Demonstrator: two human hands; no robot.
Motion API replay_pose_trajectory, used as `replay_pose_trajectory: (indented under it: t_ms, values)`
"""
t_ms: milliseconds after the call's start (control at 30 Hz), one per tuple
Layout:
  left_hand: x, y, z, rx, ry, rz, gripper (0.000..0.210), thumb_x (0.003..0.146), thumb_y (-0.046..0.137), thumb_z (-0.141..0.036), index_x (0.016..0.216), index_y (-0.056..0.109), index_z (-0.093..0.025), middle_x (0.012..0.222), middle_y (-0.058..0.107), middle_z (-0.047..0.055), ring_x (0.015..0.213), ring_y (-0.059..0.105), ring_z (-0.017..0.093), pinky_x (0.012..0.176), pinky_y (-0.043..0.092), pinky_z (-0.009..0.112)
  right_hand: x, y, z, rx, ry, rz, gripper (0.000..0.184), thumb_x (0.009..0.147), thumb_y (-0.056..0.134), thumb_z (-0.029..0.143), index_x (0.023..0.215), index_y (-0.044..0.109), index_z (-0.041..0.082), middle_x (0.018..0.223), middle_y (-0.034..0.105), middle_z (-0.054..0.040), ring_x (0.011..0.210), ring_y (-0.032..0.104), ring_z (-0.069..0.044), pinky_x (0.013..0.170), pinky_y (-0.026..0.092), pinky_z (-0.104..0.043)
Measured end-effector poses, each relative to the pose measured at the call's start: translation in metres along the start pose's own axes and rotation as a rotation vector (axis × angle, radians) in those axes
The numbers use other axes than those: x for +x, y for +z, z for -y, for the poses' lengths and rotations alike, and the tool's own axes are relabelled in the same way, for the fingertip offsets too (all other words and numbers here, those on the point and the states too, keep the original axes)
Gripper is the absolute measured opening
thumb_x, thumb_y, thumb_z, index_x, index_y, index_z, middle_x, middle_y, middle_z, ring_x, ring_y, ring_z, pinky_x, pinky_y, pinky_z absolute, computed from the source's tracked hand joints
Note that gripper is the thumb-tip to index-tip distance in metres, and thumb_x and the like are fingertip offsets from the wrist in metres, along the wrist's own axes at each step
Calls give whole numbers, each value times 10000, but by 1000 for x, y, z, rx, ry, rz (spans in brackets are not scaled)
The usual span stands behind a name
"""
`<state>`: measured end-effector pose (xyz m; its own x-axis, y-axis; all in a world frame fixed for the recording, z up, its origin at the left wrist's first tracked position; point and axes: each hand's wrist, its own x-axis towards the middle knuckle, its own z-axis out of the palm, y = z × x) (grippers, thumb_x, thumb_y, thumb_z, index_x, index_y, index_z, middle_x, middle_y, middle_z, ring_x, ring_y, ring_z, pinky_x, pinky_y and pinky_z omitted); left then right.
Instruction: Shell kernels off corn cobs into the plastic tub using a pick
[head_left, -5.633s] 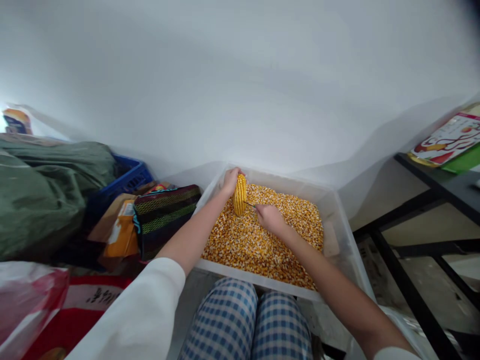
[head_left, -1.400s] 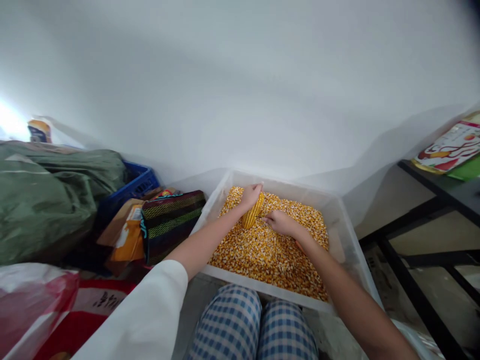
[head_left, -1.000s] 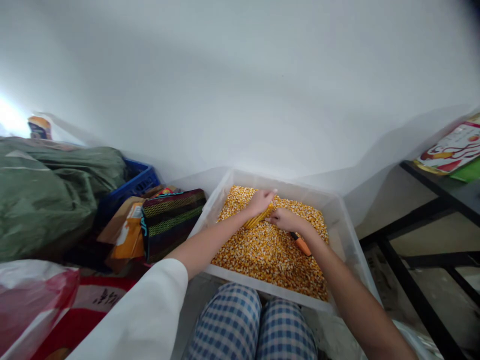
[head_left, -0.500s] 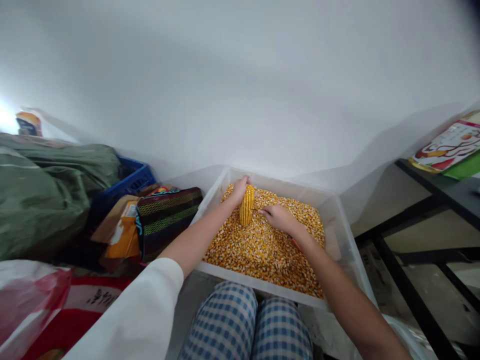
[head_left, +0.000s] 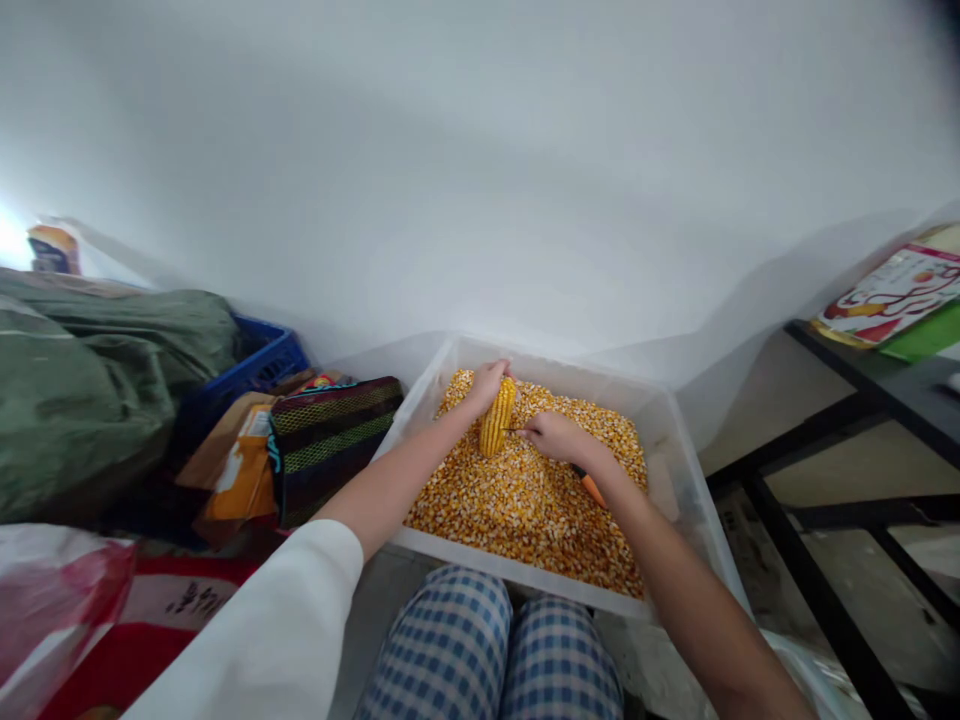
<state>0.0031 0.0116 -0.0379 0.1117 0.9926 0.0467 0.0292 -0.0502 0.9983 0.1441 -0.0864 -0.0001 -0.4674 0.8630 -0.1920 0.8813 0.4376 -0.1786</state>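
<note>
Sitting low in the frame's centre: a clear plastic bin (head_left: 679, 440) filled with loose corn kernels (head_left: 525, 505). Standing nearly upright on the kernels near the bin's far edge, just above centre: a corn cob (head_left: 496, 417). Gripping its top, fingers curled closed: the left hand (head_left: 486, 381). Clenching an orange-handled tool (head_left: 592, 489) just right of the cob, its thin tip touching the cob's side: the right hand (head_left: 553, 437).

Plain white wall (head_left: 480, 150), black metal shelf frame (head_left: 847, 420), bright glare at left
</note>
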Motion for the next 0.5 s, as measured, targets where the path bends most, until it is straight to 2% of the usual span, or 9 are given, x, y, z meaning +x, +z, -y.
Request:
replay_pose_trajectory:
  t_ms: [133, 233, 400, 500]
  values:
    - [-20, 20, -9, 166, 142, 138, 412, 802, 409, -440, 554, 579, -158, 490, 548, 10, 534, 527, 148, 608, 419, 263, -3, -5, -6, 28, -44, 52, 250, 858, 499, 247, 802, 707, 120, 770, 689, -75, 589, 536, -126, 556, 350, -205]
    - [-31, 30, -13, 275, 255, 186, 453, 819, 393, -462, 549, 598, -161, 512, 556, 14, 587, 533, 152, 660, 414, 265, -7, -5, -9, 82, -94, 62, 210, 839, 513, 197, 802, 703, 117, 757, 686, -60, 576, 516, -114, 545, 348, -194]
    - [-35, 32, -11, 283, 319, 221, 498, 861, 330, -451, 557, 605, -167, 556, 577, 38, 619, 550, 162, 697, 411, 275, -7, -2, -15, 142, -156, 17, 211, 831, 508, 183, 817, 706, 113, 741, 682, -53, 567, 493, -108, 531, 338, -189]
    - [-38, 32, -9, 286, 347, 220, 500, 877, 320, -444, 584, 623, -175, 590, 597, 45, 647, 561, 166, 722, 414, 276, -5, 1, -17, 109, -144, 36, 228, 827, 507, 185, 778, 710, 95, 711, 680, -62, 528, 469, -99, 516, 330, -194]
